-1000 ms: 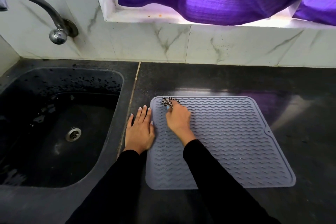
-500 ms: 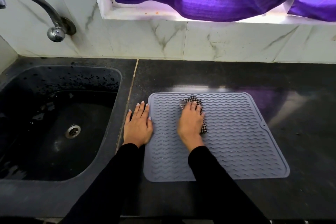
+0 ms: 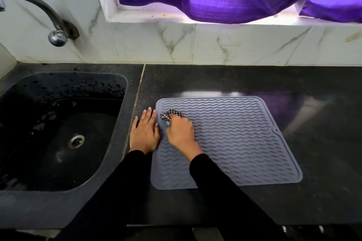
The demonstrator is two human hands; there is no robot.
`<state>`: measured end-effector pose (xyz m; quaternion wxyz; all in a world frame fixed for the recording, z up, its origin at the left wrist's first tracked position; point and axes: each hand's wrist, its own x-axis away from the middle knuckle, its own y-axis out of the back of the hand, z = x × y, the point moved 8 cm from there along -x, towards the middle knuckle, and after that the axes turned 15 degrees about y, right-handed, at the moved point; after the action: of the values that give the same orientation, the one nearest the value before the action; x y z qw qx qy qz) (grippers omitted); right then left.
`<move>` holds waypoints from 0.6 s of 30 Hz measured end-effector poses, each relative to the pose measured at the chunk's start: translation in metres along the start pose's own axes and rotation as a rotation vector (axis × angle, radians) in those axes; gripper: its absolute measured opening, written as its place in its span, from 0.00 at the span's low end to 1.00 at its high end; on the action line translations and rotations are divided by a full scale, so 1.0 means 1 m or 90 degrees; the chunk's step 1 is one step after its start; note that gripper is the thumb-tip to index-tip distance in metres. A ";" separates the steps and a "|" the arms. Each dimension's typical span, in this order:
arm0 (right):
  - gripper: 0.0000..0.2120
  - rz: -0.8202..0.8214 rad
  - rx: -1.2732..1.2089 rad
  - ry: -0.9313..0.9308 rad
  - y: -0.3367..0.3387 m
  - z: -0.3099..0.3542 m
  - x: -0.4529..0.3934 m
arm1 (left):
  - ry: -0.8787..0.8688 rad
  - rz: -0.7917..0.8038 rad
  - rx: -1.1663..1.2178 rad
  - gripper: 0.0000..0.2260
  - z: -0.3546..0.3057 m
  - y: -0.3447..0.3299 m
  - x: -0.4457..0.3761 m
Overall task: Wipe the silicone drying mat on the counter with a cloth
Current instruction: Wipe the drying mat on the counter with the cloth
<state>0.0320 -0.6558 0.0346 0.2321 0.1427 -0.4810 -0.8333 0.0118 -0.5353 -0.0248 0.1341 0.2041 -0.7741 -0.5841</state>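
No legible brand, label or writing appears on any item. The silicone drying mat [image 3: 235, 143] is grey, roughly square with rounded corners, ribbed with wavy ridges and bordered by a raised rim. It lies flat on the glossy black worktop [image 3: 323, 123], just right of the black sink [image 3: 58, 133], its far edge roughly parallel to the marble-patterned backsplash [image 3: 235, 45]. The cloth [image 3: 170, 115] is black-and-white checked and bunched, lying on the mat near its far-left corner. The right hand [image 3: 181, 133] grips the cloth with curled fingers. The left hand [image 3: 144, 131] lies flat, fingers straight, on the worktop at the mat's left edge. Both hands are close together.
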 end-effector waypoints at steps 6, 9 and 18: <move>0.11 -0.122 -0.172 -0.105 0.049 -0.038 0.024 | 0.023 0.096 0.022 0.28 0.002 -0.005 -0.005; 0.13 -0.150 0.000 -0.082 0.046 -0.039 0.043 | 0.030 0.127 0.063 0.26 0.005 -0.004 0.002; 0.25 -0.053 0.017 -0.013 -0.025 -0.001 0.045 | 0.008 0.008 -0.014 0.37 0.003 -0.003 0.032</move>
<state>-0.0127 -0.6692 0.0117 0.1905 0.1571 -0.4880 -0.8372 -0.0175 -0.5487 -0.0291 0.1453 0.2014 -0.7681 -0.5902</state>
